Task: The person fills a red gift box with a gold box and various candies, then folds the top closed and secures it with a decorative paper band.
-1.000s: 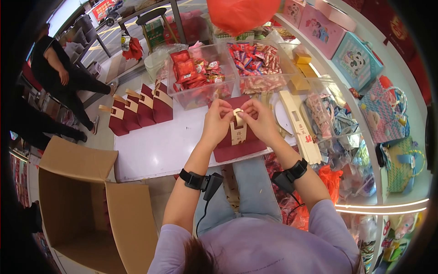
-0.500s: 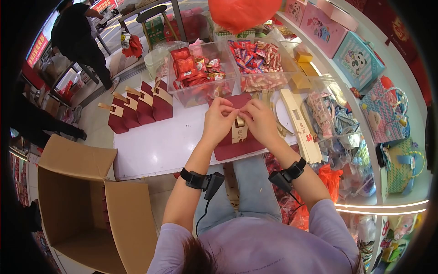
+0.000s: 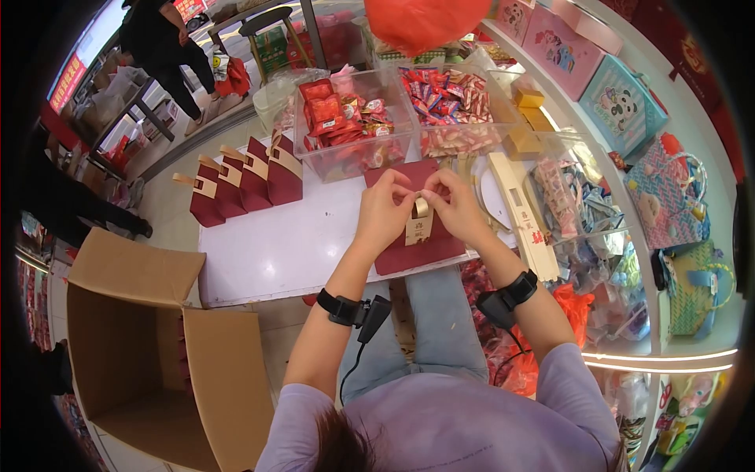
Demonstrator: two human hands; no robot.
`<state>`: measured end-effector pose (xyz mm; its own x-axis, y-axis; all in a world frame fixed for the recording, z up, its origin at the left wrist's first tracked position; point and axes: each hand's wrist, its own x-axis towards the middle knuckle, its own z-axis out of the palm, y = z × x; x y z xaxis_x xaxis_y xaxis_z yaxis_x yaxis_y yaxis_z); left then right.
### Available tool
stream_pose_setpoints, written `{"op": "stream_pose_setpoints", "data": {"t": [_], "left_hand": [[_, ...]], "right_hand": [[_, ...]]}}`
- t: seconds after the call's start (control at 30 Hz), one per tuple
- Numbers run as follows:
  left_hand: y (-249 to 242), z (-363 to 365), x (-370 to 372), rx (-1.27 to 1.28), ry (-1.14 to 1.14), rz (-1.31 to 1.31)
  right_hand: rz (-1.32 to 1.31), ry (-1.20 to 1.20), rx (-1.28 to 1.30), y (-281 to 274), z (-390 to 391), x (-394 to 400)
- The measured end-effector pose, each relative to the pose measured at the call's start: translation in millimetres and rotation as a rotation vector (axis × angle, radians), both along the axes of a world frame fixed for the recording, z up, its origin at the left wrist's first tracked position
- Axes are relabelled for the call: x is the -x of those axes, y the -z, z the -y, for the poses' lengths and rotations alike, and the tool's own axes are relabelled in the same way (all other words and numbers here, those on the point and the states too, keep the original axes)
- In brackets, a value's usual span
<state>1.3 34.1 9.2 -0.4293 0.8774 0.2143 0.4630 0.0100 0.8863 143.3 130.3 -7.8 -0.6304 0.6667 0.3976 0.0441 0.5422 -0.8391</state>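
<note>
Both my hands meet over a maroon paper gift bag [image 3: 421, 257] at the near edge of the white table [image 3: 267, 256]. A beige paper band [image 3: 418, 230] with printed characters lies across the bag, with a loop of gold ribbon [image 3: 422, 208] at its top. My left hand [image 3: 385, 211] pinches the ribbon from the left, fingertips close together. My right hand [image 3: 456, 208] pinches it from the right, thumb and forefinger near the left hand's. The ribbon's ends are hidden by the fingers.
Several finished maroon gift bags [image 3: 240, 185] stand at the table's left. Clear bins of red-wrapped sweets [image 3: 334, 118] and mixed candy [image 3: 448, 102] sit behind; beige bands [image 3: 521, 212] lie right. An open cardboard box [image 3: 224, 385] is lower left. A person [image 3: 161, 47] stands farther off.
My hands stay at the ribbon, with the fingertips slightly shifted and a little more of the loop showing. The person in the background has moved to the right. The whole view has shifted slightly.
</note>
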Motion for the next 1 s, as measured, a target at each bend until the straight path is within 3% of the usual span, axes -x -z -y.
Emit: {"op": "stream_pose_setpoints", "data": {"t": [0.27, 0.47, 0.63, 0.73, 0.8, 0.93, 1.0], "left_hand": [[21, 5, -10, -0.047, -0.039, 0.011], [8, 7, -22, 0.052, -0.203, -0.072], [22, 3, -25, 0.009, -0.197, -0.120], [25, 1, -20, -0.070, -0.150, 0.012], [23, 3, -19, -0.078, -0.151, -0.159], [25, 5, -23, -0.119, -0.146, -0.235], [23, 6, -23, -0.031, -0.239, -0.056]], "right_hand": [[0.061, 0.002, 0.184, -8, -2, -3], [0.075, -0.055, 0.206, -7, -8, -5], [0.064, -0.117, 0.235, -9, -10, -6], [0.085, -0.119, 0.043, -12, -8, -7], [0.096, -0.153, -0.005, -15, -13, -9], [-0.009, -0.257, 0.260, -5, -17, -2], [-0.075, -0.301, 0.354, -2, -19, -2]]}}
